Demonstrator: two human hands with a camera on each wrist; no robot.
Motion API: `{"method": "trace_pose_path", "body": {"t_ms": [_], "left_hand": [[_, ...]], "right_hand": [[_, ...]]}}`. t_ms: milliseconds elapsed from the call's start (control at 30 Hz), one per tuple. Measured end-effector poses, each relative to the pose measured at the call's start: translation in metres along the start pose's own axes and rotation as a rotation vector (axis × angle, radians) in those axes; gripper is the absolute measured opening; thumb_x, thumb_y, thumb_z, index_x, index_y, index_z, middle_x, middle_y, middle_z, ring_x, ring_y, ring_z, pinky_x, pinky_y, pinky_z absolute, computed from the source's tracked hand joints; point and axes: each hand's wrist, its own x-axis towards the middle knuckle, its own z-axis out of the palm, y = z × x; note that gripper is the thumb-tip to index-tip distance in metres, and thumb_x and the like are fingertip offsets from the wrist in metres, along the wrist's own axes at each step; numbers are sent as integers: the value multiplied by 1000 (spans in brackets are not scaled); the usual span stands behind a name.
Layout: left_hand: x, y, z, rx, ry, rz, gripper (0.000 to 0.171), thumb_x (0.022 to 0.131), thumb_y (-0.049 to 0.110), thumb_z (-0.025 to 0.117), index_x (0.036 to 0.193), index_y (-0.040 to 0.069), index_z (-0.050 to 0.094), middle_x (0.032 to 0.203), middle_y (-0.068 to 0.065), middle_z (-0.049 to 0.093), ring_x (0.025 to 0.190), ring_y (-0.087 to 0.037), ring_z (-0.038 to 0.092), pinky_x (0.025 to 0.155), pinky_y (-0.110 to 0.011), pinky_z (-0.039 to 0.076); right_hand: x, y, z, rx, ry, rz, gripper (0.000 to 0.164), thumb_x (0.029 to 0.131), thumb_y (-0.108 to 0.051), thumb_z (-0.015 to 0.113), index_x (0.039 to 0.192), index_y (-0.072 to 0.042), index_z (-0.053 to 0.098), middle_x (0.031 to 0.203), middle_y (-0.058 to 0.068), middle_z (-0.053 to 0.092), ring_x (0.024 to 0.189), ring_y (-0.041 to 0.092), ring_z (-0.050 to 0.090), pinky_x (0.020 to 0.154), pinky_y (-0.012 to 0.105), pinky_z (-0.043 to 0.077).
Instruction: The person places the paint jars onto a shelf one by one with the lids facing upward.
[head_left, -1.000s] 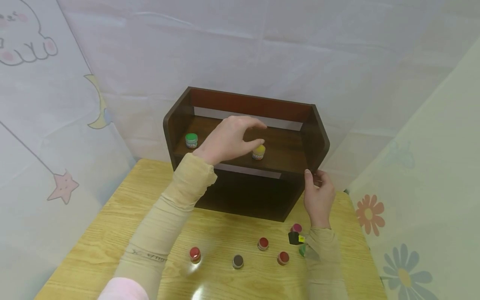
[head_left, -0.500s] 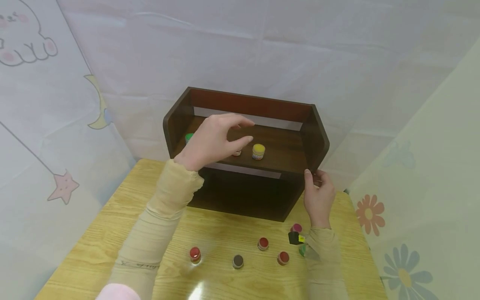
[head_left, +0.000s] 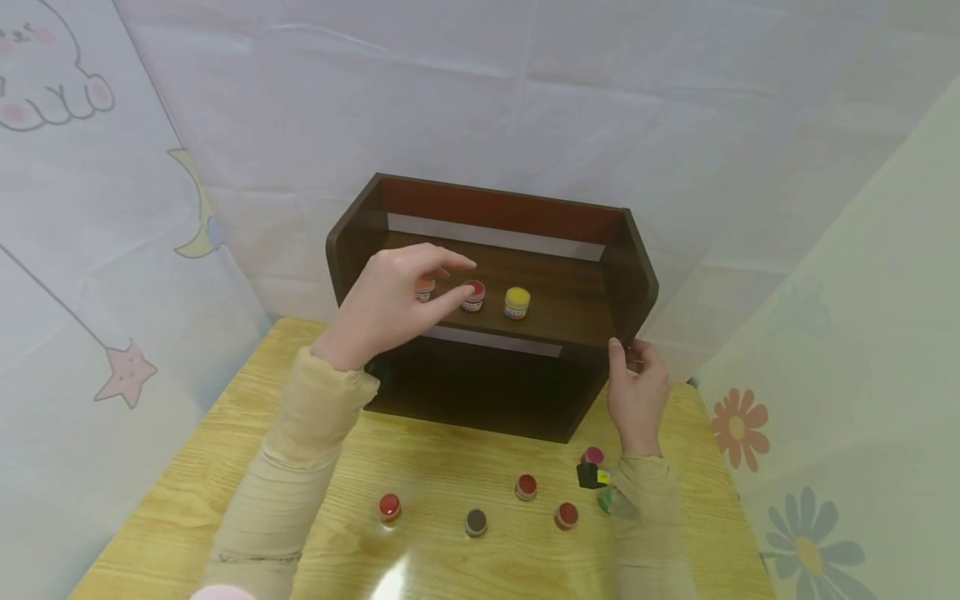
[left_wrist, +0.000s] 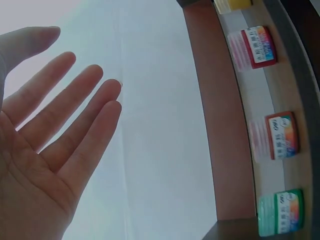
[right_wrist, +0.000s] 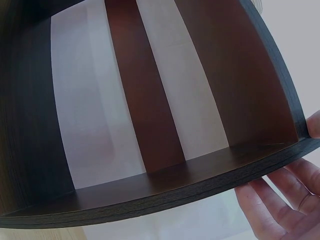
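Left hand [head_left: 393, 300] above the shelf of the dark rack [head_left: 491, 396], holds nothing. In the head view its thumb tip overlaps the lid of the red jar [head_left: 472, 297]; the left wrist view shows the jars apart from the fingers. Orange jar [head_left: 424, 291] partly behind the hand; yellow jar [head_left: 517, 304] just beyond the thumb, to the right. Green jar [left_wrist: 281, 212] at the row's left end, covered by the hand in the head view. All four upright, near the shelf's front edge.

Room: bare board between yellow jar and right side panel [head_left: 632, 271], more behind the row up to the back gap. Side panels wall both ends; rail [head_left: 502, 204] across the top back.

Left fingers straight and spread, thumb well off them. Right hand [head_left: 639, 392] grips the right panel's front edge, thumb one side, fingers the other.

Counter [head_left: 247, 467] in front: bright red jar [head_left: 389, 507], grey jar [head_left: 476, 522], crimson jar [head_left: 527, 487], maroon jar [head_left: 566, 515], magenta jar [head_left: 592, 456], second green jar [head_left: 604, 499] partly hidden by the right sleeve [head_left: 651, 517]. Pale printed sheets [head_left: 480, 92] all around.
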Motion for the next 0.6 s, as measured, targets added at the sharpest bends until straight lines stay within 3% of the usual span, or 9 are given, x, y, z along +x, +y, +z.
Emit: {"method": "trace_pose_path", "body": {"t_ms": [300,600], "left_hand": [[-27,-5,3,-52,0,-20,21,92,20,78,112,14,76,107,5,73,89,-12,68,79,-32,57],[-65,-22,16,-67,-61,-186,24,93,23,77,114,11,76,109,0,74,92,-15,71,84,-33,56]], "right_hand": [[0,0,0,13,9,-16,37,101,-28,64,111,7,68,98,20,67,83,26,62,74,26,45],[0,-1,-1,7,16,-14,38,102,-28,63,111,8,68,98,21,67,84,28,62,74,26,46]]}}
